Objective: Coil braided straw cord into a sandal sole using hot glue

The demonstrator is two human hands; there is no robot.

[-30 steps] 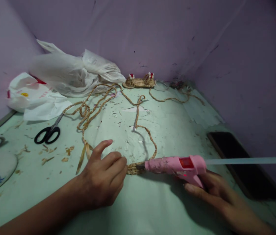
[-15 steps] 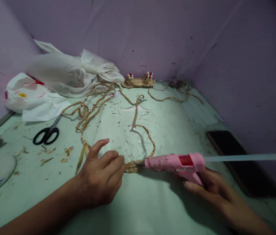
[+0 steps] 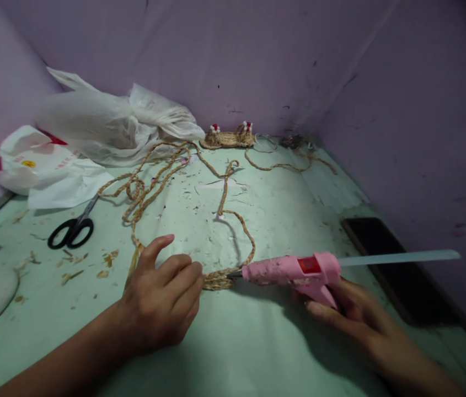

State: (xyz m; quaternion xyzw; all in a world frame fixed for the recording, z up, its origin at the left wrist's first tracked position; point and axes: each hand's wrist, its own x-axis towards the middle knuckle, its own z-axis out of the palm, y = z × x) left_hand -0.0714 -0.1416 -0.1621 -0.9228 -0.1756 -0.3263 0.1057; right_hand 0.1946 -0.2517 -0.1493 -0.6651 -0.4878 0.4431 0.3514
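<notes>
Fingers curled, my left hand [image 3: 166, 298] grips a coiled piece of braided straw cord [image 3: 218, 279]; its index finger sticks up and most of the piece is hidden behind the hand. My right hand [image 3: 352, 317] is wrapped around the handle of a pink hot glue gun [image 3: 286, 270]. A long translucent glue stick [image 3: 402, 257] juts from the gun's back. The metal nozzle [image 3: 235, 274] is at the right end of the coiled piece, apparently touching it. From that piece a loose length of the cord [image 3: 246, 229] runs away over the table.
Black-handled scissors [image 3: 71, 229] lie left, near tangled cord [image 3: 139, 193] and straw scraps. White plastic bags [image 3: 112, 121] sit at the back left. A woven piece with red and white beads [image 3: 228, 139] rests by the wall. A dark phone [image 3: 394, 264] lies right.
The whole view has shifted slightly, so most things appear a little further left. The glue gun's nozzle has slid slightly along the coiled cord; both hands keep their grips.
</notes>
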